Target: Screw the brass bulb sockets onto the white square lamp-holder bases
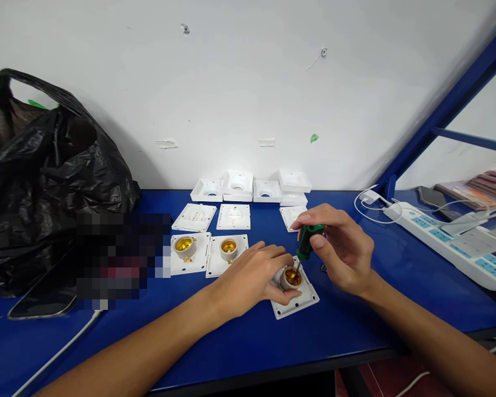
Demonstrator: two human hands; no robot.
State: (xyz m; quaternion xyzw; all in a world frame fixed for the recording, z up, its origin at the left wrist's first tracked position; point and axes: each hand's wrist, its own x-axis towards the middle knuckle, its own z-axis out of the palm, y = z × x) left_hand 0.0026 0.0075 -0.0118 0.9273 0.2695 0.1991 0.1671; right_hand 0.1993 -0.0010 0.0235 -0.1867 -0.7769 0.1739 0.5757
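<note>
My right hand (339, 245) grips a screwdriver (306, 242) with a green and black handle. Its shaft points down into a round lamp socket (291, 278) with a brass-coloured inside. That socket sits on a square white plate (300, 303) on the table, turned at an angle. My left hand (258, 278) is closed around the socket, thumb at the near side and fingers at the far side. To the left lie two more white plates, each bearing a lamp socket (228, 249) like this one; the farther-left socket (185, 247) stands beside it. The screwdriver's tip is hidden inside the socket.
Behind are white plates (233, 216) and white square covers (267, 191), some stacked, along the wall. A black plastic bag (58, 165) and a phone (45, 292) are at the left. A white power strip (454, 242) with cables lies at the right, near a blue frame post (446, 105).
</note>
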